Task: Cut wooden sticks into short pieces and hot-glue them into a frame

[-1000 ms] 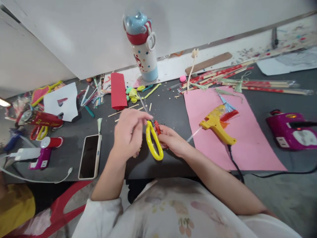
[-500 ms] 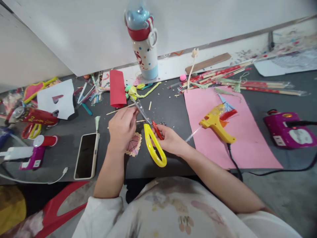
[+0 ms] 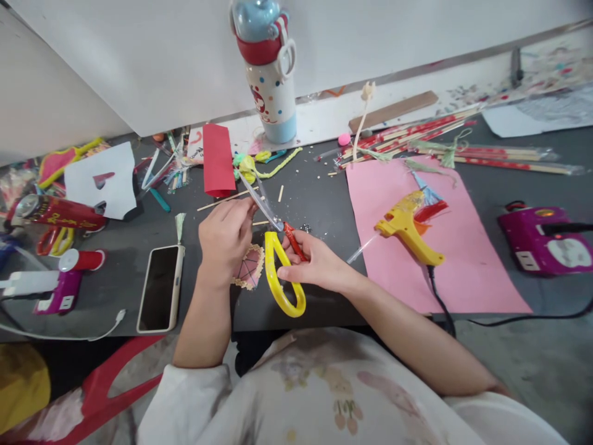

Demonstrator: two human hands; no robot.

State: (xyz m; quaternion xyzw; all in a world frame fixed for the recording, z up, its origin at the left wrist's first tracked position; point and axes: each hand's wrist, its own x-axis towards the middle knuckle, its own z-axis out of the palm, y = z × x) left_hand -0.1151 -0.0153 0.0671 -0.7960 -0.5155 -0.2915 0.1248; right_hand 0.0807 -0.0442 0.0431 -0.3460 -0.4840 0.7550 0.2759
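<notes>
My right hand (image 3: 319, 261) grips a pair of scissors (image 3: 272, 278) with one yellow and one red handle. Its thumb is by the yellow loop, and the blades point away from me, slightly spread. My left hand (image 3: 224, 238) is closed in a pinch beside the blades; whatever its fingertips hold is hidden. Below that hand lies a small pink piece (image 3: 249, 267) with a beaded-looking tan edge and dark lines across it. Thin wooden sticks (image 3: 227, 199) lie on the dark table just beyond the left hand.
A water bottle (image 3: 271, 93) stands at the back near a folded red paper (image 3: 218, 159). On the right, a yellow glue gun (image 3: 410, 225) rests on pink paper (image 3: 393, 284). A phone (image 3: 160, 289), thread spool (image 3: 83, 260) and red can (image 3: 60, 212) are left. A purple power block (image 3: 532, 247) is far right.
The scissor blades have spread apart, and the yellow handle has swung a little left and down. My right thumb now shows by the yellow loop. My left hand stays pinched near the blades.
</notes>
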